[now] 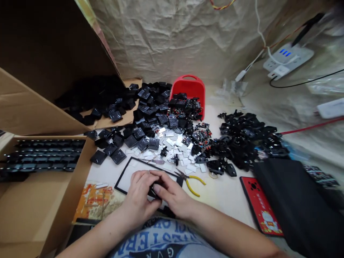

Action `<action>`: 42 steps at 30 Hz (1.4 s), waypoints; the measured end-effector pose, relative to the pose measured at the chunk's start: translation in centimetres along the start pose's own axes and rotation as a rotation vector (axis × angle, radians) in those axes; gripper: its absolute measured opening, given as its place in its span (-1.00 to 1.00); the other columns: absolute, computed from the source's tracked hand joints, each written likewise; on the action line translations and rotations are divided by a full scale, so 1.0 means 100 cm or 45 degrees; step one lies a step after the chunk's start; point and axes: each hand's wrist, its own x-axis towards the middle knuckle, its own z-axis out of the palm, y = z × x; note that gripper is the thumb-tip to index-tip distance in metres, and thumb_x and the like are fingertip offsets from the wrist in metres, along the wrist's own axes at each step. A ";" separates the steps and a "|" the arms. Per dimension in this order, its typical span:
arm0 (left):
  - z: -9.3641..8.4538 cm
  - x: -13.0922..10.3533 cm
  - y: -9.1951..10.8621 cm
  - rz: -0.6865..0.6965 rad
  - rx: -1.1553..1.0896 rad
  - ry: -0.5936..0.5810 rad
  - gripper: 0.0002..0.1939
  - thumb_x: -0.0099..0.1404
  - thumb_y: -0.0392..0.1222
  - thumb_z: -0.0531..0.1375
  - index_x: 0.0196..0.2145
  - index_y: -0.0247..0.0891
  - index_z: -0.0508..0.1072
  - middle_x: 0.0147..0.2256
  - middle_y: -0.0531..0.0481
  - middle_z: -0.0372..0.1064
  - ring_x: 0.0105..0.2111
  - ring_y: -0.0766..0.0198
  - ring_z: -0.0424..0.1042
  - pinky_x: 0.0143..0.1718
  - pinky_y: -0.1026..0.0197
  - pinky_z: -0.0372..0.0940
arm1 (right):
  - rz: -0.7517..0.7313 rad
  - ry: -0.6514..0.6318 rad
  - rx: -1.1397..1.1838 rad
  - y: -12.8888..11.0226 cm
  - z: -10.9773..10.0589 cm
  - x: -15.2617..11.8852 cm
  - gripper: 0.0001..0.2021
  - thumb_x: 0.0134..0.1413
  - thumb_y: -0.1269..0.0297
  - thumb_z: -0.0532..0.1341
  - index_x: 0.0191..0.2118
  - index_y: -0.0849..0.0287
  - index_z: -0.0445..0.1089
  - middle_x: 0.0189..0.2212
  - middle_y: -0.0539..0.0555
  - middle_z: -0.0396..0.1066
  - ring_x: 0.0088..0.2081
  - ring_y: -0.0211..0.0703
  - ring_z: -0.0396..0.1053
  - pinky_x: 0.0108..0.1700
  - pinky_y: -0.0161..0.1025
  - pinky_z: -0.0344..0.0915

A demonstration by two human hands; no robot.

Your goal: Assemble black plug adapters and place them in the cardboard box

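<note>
My left hand (pixel 141 193) and my right hand (pixel 173 195) meet near the table's front edge. Both are closed around a small black plastic part (pixel 152 192), mostly hidden by the fingers. Beneath them lies a black rectangular frame (pixel 122 175) with a pale middle. Pliers with yellow handles (pixel 192 182) rest open just right of my right hand. Beyond the frame, thin silvery-white plates (pixel 174 143) are scattered, with small black pieces among them. A screwdriver-like tool with a clear handle (pixel 158 162) lies along the frame's far edge.
Black square housings (pixel 143 107) pile up at the back left, beside a red scoop (pixel 188 86). Black moulded parts (pixel 242 136) heap at right. An open cardboard box (pixel 64 197) stands at left. A red phone (pixel 259 204) and power strip (pixel 288 59) are at right.
</note>
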 end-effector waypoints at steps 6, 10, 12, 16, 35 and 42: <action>-0.003 0.007 -0.017 -0.613 -0.319 -0.140 -0.58 0.24 -0.15 0.23 0.05 -0.17 0.32 0.03 -0.14 0.34 0.08 0.04 0.28 0.14 -0.07 0.16 | 0.188 0.536 -1.209 0.015 -0.063 0.022 -0.60 0.17 0.11 0.18 0.05 0.24 0.30 -0.08 0.31 0.41 -0.06 0.13 0.37 -0.05 -0.01 0.31; -0.006 0.010 -0.022 -0.883 -0.592 -0.183 -0.56 0.16 -0.17 0.24 0.01 -0.20 0.31 -0.18 -0.04 0.38 -0.17 0.18 0.38 -0.10 0.11 0.28 | 0.401 0.424 -1.328 0.021 -0.075 0.026 -0.70 0.05 0.35 0.22 -0.05 0.23 0.38 -0.31 0.17 0.47 -0.28 -0.01 0.43 -0.23 -0.15 0.32; -0.007 0.013 -0.024 -1.006 -0.717 -0.262 -0.62 0.13 -0.12 0.24 -0.09 -0.23 0.36 -0.33 0.04 0.35 -0.34 0.25 0.33 -0.30 0.21 0.24 | 0.292 0.288 -1.111 0.010 -0.072 0.023 -0.69 0.00 0.45 0.19 -0.08 0.17 0.42 -0.31 0.10 0.45 -0.31 -0.10 0.41 -0.25 -0.20 0.32; -0.007 0.022 -0.025 -1.134 -1.082 -0.633 -0.60 0.13 0.16 0.23 -0.44 -0.30 0.45 -0.57 0.10 0.23 -0.52 0.34 0.16 -0.47 0.28 0.02 | 0.049 -0.218 -0.595 -0.022 -0.058 0.019 -0.61 -0.10 0.59 0.11 -0.22 0.06 0.53 -0.32 0.01 0.39 -0.28 -0.20 0.40 -0.22 -0.25 0.34; -0.010 0.015 0.000 -0.732 -0.685 -0.336 -0.39 0.01 -0.36 0.29 0.05 -0.22 0.32 -0.08 -0.08 0.38 -0.12 0.13 0.40 -0.04 0.06 0.32 | 0.104 0.315 -0.258 -0.010 -0.033 0.017 -0.74 0.29 0.13 0.06 -0.09 0.14 0.38 -0.55 -0.05 0.33 -0.55 -0.24 0.29 -0.51 -0.29 0.26; -0.009 0.015 0.001 -0.633 -0.486 -0.224 -0.50 0.02 -0.37 0.24 -0.02 -0.21 0.40 -0.13 -0.07 0.42 -0.10 0.10 0.40 0.00 0.01 0.29 | -0.221 0.107 -0.734 -0.021 -0.025 0.012 -0.74 0.23 0.41 0.02 -0.06 0.10 0.37 -0.25 0.09 0.48 -0.23 -0.11 0.43 -0.19 -0.16 0.36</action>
